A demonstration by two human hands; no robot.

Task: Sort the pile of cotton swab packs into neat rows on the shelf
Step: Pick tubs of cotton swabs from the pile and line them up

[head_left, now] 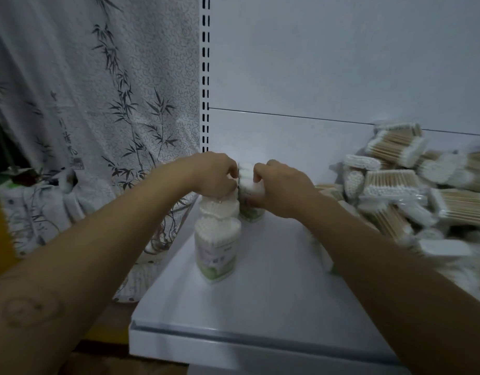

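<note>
You are reaching both arms to the back left corner of the white shelf (260, 307). Your left hand (214, 174) and right hand (279, 188) are both curling their fingers around one upright cotton swab pack (248, 180), pinching it from either side, probably to stand it straight at the back of a row. Two more packs are standing along the shelf's left edge. The middle pack (219, 209) is sitting just under your left hand and the front pack (216, 250) is standing nearer the shelf's front lip, so one row is forming from back to front. The loose pile (412, 185) is lying jumbled across the shelf's right side, spilling towards your right forearm and likely crowding the space for further rows. One blurred pack seems to be lying beneath that forearm. A bamboo-print curtain (98, 104) is hanging beyond the shelf's left edge.
</note>
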